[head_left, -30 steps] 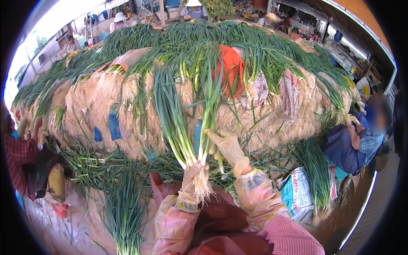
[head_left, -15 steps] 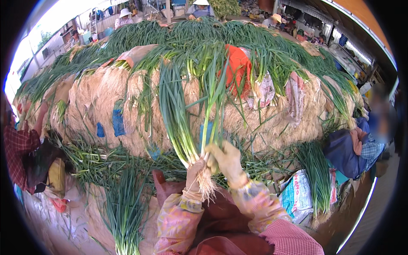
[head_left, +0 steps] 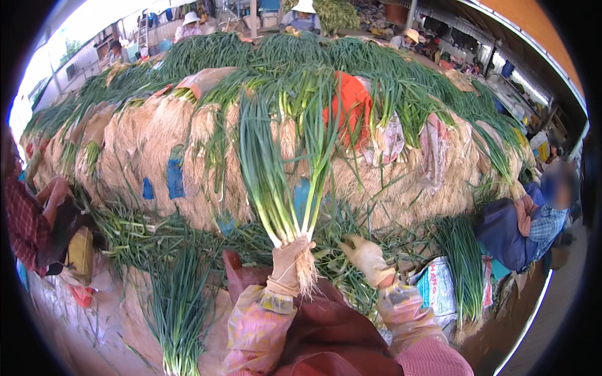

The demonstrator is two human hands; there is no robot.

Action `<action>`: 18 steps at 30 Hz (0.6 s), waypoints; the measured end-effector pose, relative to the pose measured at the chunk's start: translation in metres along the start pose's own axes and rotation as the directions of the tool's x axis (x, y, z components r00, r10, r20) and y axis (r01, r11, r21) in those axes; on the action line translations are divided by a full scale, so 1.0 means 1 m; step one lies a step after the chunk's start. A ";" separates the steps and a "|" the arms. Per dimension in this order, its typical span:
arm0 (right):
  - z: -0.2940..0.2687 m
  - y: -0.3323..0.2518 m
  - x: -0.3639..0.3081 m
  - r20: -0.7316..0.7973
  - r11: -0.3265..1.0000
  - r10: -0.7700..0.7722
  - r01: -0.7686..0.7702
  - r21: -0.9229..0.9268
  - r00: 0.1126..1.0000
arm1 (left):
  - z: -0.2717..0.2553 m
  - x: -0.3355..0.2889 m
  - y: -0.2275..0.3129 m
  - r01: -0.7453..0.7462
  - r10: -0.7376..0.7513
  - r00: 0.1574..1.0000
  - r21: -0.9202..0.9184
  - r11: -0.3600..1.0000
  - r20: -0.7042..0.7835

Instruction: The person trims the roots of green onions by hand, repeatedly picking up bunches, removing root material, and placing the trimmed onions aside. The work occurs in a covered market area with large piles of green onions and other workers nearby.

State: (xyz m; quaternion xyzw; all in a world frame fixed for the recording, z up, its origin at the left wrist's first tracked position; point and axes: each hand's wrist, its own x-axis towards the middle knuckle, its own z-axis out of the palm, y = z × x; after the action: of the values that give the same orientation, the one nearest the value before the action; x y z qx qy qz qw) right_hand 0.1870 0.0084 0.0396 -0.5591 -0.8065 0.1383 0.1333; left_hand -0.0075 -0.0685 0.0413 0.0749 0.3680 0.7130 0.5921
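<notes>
Holding one bunch of green onions (head_left: 271, 191) upright in the left hand (head_left: 289, 266), with fingers closed round the white stems just above the roots, in front of the heap (head_left: 157, 138); moved away from the roots with the right hand (head_left: 365, 255), now lower and farther right above loose leaves (head_left: 407, 235), thus leaving the bunch supported single-handed; partly open on that right side, with fingers extended and nothing clearly gripped; cannot tell about any thin leaf beneath; counting one held bunch, two laid bundles, at left (head_left: 179, 319) and right (head_left: 461, 269), and one orange-red cloth (head_left: 352, 109); impossible to count exactly: stems in the bunch.
</notes>
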 end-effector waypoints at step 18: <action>-0.056 -0.039 0.237 -0.613 0.862 0.066 0.265 0.432 0.787 | -0.060 -0.040 0.067 0.263 0.044 0.840 -0.477 0.839 0.540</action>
State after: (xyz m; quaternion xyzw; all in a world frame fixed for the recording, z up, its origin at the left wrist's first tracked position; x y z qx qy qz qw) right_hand 0.0939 0.2217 0.1197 -0.4748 -0.6859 0.1458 0.5319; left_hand -0.0816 -0.1327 0.0523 0.0792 -0.0191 0.7009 0.7086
